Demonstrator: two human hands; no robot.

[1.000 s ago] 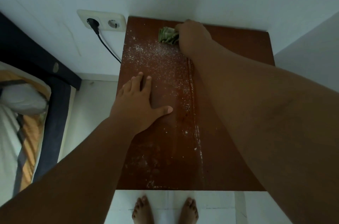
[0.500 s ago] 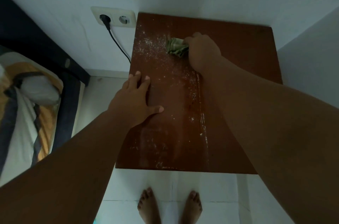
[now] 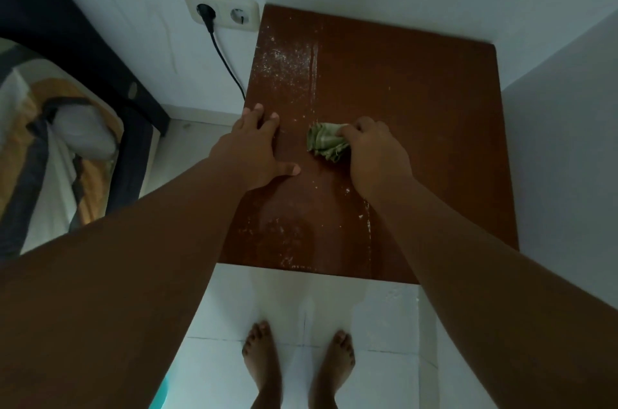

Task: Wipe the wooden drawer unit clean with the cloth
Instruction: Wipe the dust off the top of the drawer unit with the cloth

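We see the top of the wooden drawer unit (image 3: 418,127) from above, set into a corner between two pale walls. Its reddish-brown surface carries white dust (image 3: 284,64) at the far left, a pale streak running front to back, and smeared marks near the front edge. Our right hand (image 3: 374,154) presses a crumpled green cloth (image 3: 326,142) onto the middle of the top, fingers curled closed around the cloth. Our left hand (image 3: 250,151) lies flat on the left edge of the top, fingers extended and close together, thumb spread. On the left wall, a double socket (image 3: 222,9) holds a black plug and cable (image 3: 227,67). A bed (image 3: 50,127) with striped bedding stands further left. Bare feet (image 3: 297,365) rest on the white tiled floor (image 3: 384,315).
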